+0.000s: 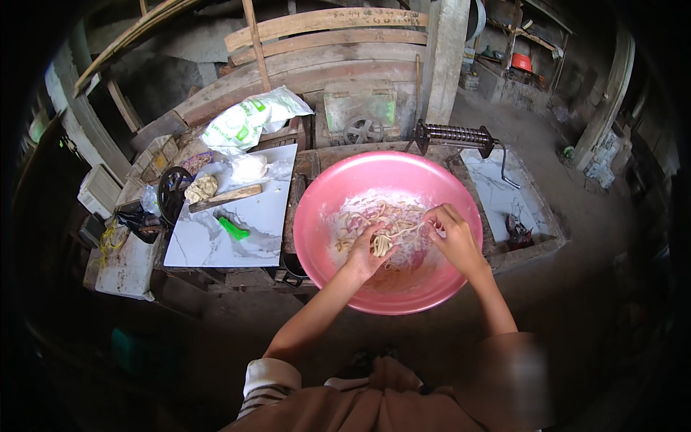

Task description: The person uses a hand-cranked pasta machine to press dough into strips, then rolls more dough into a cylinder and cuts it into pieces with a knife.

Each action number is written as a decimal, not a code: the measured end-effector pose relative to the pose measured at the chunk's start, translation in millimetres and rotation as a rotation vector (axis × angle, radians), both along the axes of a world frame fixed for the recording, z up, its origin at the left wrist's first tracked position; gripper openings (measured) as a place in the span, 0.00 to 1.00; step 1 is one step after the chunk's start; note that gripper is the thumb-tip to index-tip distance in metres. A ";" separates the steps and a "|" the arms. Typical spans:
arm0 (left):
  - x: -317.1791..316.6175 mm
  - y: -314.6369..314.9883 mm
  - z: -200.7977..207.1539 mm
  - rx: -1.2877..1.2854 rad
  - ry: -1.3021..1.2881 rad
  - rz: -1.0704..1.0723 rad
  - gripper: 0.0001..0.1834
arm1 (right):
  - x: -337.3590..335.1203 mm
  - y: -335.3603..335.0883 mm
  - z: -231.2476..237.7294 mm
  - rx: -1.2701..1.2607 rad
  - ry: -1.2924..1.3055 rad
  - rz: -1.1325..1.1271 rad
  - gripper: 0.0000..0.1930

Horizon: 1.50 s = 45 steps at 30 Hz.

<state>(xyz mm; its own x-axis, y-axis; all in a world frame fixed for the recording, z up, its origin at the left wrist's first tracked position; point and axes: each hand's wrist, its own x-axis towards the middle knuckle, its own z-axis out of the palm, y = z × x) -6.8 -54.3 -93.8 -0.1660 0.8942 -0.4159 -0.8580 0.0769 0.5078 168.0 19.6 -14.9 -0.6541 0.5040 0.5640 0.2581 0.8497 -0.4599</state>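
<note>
Noodle strands [389, 234] lie in a loose floured heap inside the pink basin [317, 216], which sits on the workbench beside a marble slab [252, 216]. The left hand [367, 252] is curled around a bunch of them; the right hand [450, 234] pinches the other end. The held bunch runs roughly left to right between both hands. Pulled too hard, the soft strands could tear or clump, and flour may spill over the rim.

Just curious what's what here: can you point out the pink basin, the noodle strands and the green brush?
pink basin [324, 205], head view, left rim.
noodle strands [392, 232], head view, bundle between hands.
green brush [233, 230], head view, middle.
</note>
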 end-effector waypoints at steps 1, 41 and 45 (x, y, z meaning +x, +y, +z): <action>-1.0 -2.1 1.0 -0.008 0.006 0.013 0.15 | 1.6 -1.1 2.4 -0.007 -0.005 -0.003 0.07; 18.3 4.6 7.5 0.154 0.025 0.043 0.24 | -13.1 36.5 -56.6 -0.075 0.012 -0.368 0.04; 25.9 3.5 16.1 0.193 0.113 0.039 0.24 | -15.1 27.1 -57.9 0.173 0.070 -0.456 0.06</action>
<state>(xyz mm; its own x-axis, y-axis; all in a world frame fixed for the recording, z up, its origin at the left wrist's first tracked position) 19.1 -50.8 -77.7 -0.2377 0.9473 -0.2147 -0.7952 -0.0629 0.6031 152.9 46.7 -72.8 -0.3462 0.6253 0.6994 0.5945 0.7229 -0.3520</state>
